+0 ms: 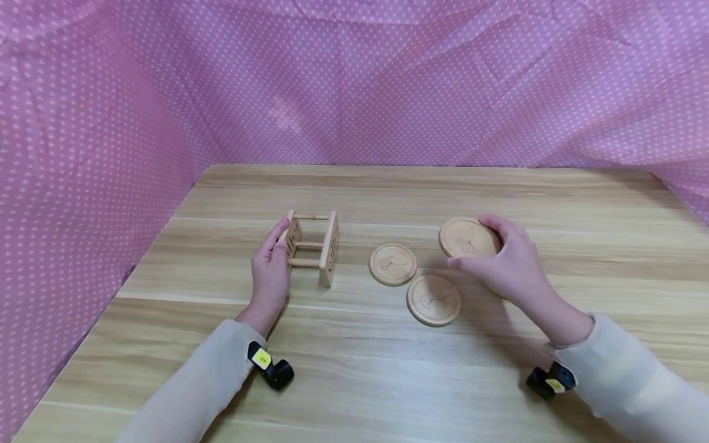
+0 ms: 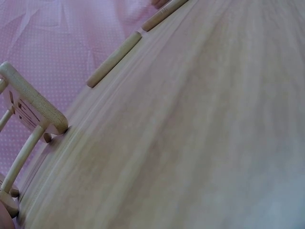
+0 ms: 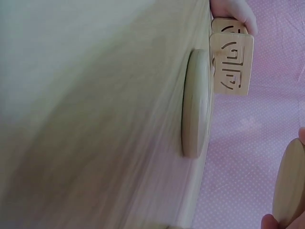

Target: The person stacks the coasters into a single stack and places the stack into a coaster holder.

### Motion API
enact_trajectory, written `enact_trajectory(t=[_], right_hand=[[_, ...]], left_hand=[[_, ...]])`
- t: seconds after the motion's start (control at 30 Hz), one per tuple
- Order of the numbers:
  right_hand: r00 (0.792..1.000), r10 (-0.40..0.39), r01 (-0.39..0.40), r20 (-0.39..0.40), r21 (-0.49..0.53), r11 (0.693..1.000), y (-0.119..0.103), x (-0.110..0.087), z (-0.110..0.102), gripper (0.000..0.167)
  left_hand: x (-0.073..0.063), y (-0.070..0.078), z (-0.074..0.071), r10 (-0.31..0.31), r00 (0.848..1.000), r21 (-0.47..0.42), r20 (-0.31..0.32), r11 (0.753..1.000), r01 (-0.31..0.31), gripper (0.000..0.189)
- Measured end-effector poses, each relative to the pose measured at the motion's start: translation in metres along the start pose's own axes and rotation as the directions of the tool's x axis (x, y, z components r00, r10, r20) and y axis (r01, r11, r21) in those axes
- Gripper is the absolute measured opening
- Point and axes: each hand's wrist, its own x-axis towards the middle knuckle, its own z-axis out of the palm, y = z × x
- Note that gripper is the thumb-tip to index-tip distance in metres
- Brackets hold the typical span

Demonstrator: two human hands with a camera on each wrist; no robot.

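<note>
At the left of the head view stands a wooden coaster holder [image 1: 328,249], two carved side panels joined by thin round bars. My left hand [image 1: 270,274] grips its left panel; in the left wrist view the holder [image 2: 33,98] stands upright on the tabletop. My right hand [image 1: 512,258] pinches a round wooden coaster [image 1: 468,239], engraved with a leaf, by its edge between thumb and fingers. That coaster [image 3: 289,183] is raised off the table in the right wrist view. Two similar coasters, one farther back [image 1: 392,264] and one nearer [image 1: 434,300], lie flat between the hands.
All of this is on a light wood-grain table [image 1: 354,381]. A pink dotted cloth [image 1: 354,86] hangs behind the table and along its left side. Both wrists wear small black cameras, the left camera [image 1: 271,367] and the right camera [image 1: 551,381].
</note>
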Motion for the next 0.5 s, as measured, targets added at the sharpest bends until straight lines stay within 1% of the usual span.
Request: enact_trajectory(t=[0.1, 0.27, 0.5], right_hand=[[1.0, -0.016, 0.016, -0.013, -0.016, 1.0, 0.004, -0.006, -0.005, 0.089], [0.999, -0.047, 0.047, -0.022, -0.015, 0.999, 0.012, -0.015, -0.013, 0.086], [1.0, -0.02, 0.019, -0.016, -0.019, 1.0, 0.028, -0.021, -0.023, 0.088]], left_hand=[[0.0, 0.0, 0.0, 0.003, 1.0, -0.005, -0.006, 1.0, -0.003, 0.043], [0.0, 0.0, 0.001, 0.004, 1.0, -0.009, -0.012, 1.0, -0.005, 0.043], [-0.001, 0.001, 0.0, -0.008, 1.0, -0.013, -0.004, 1.0, 0.008, 0.043]])
